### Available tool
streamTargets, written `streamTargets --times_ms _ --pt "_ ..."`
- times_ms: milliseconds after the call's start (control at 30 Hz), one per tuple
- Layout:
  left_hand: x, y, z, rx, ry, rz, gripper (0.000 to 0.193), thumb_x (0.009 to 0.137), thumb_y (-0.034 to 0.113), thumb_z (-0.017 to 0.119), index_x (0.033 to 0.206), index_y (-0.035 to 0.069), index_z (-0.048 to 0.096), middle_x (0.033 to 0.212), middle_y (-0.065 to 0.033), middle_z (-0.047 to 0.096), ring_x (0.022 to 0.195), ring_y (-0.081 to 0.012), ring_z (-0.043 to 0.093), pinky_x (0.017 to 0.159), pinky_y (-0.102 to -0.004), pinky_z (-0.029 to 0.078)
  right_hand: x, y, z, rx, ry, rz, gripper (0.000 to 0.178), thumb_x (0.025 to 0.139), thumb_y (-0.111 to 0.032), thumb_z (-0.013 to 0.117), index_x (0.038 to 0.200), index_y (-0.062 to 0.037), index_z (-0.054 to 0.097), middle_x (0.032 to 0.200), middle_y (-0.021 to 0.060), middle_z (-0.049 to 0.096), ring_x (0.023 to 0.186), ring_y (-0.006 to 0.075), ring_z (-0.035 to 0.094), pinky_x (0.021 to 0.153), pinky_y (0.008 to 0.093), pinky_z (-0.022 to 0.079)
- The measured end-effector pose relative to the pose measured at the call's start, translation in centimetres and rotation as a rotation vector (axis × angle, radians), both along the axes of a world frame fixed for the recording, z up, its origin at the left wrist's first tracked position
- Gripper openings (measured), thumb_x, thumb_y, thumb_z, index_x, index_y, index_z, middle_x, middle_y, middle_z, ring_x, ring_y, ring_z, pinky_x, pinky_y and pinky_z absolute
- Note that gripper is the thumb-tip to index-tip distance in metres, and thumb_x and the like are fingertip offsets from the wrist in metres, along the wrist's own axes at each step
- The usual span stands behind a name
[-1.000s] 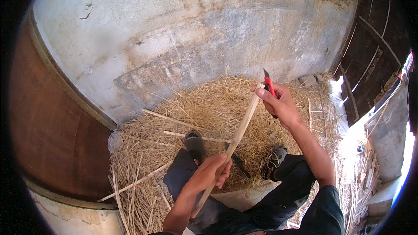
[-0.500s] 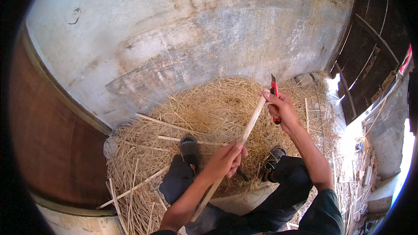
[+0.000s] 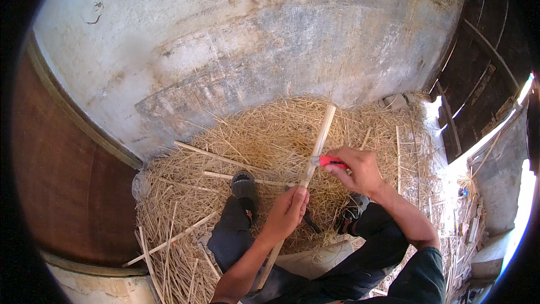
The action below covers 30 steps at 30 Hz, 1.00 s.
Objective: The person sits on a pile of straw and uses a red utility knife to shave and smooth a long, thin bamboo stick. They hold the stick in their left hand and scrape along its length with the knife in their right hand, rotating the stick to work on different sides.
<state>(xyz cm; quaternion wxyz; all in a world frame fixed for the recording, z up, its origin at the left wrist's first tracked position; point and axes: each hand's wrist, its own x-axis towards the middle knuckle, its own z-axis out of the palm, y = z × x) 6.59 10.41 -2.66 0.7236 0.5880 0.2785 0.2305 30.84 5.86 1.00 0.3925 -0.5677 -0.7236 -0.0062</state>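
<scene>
My left hand (image 3: 286,214) is closed around the middle of a pale wooden strip (image 3: 323,128). The strip slants from between my legs up and away toward the wall. My right hand (image 3: 360,172) grips a red utility knife (image 3: 332,161), whose blade end points left and meets the strip a little above my left hand. How deep the blade sits in the wood is too small to tell. Most of the knife's handle is hidden in my fingers.
Straw and thin shavings (image 3: 270,135) cover the floor. Several cut strips (image 3: 225,157) lie at the left. My shoes (image 3: 244,186) rest on the straw. A stained wall (image 3: 270,50) stands ahead, a brown door (image 3: 73,174) at left, dark boards (image 3: 478,62) at right.
My right hand has let go of the strip's far end and come down nearer my left hand. The knife has turned from upright to lying sideways, its blade now at the strip.
</scene>
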Motion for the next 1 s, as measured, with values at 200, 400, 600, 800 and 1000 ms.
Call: streamTargets --times_ms 200,400,600,800,1000 --pt "-0.1 0.0 -0.3 0.083 0.008 0.024 0.044 0.117 0.042 0.037 0.084 0.013 0.045 0.061 0.0052 0.039 0.047 -0.0054 0.034 0.045 -0.0264 0.032 -1.8 -0.1 0.3 -0.054 -0.040 -0.034 0.024 0.090 -0.024 0.083 0.104 -0.0055 0.078 0.088 0.0105 0.075 0.070 0.0268 0.074 0.060 0.0342 0.058" --pt "-0.5 -0.4 -0.8 0.060 0.063 0.003 0.044 0.117 0.038 0.038 0.084 0.010 0.047 0.063 0.0043 0.041 0.052 -0.0067 0.038 0.050 -0.0279 0.034 0.7 1.9 -1.3 0.108 -0.045 -0.174 0.019 0.097 -0.028 0.075 0.105 -0.0110 0.080 0.089 0.0119 0.077 0.068 0.0250 0.074 0.058 0.0345 0.058" --pt "-0.8 -1.4 -1.8 0.249 0.055 -0.049 0.046 0.117 0.040 0.035 0.081 0.013 0.044 0.061 0.0055 0.039 0.048 -0.0064 0.034 0.045 -0.0278 0.033 8.5 3.7 0.3 0.032 0.091 -0.598 0.032 0.103 -0.035 0.067 0.107 -0.0044 0.077 0.071 0.0103 0.071 0.062 0.0193 0.067 0.058 0.0342 0.052" --pt "-2.1 0.4 0.0 -0.177 0.102 -0.081 0.047 0.116 0.045 0.037 0.087 0.012 0.051 0.064 0.0074 0.034 0.048 -0.0050 0.031 0.045 -0.0271 0.032 11.3 3.1 -4.1 -0.043 0.423 -0.417 0.040 0.106 -0.039 0.063 0.117 -0.0012 0.072 0.079 -0.0024 0.066 0.064 0.0140 0.057 0.059 0.0330 0.044" --pt "-1.6 0.0 -0.7 -0.169 0.079 -0.108 0.045 0.115 0.044 0.039 0.101 0.007 0.059 0.065 0.0069 0.035 0.050 -0.0043 0.032 0.045 -0.0254 0.031 4.4 2.0 -0.5 -0.394 0.984 -0.036 0.042 0.108 -0.043 0.060 0.130 -0.0070 0.064 0.073 -0.0074 0.047 0.051 0.0018 0.033 0.045 0.0227 0.024"
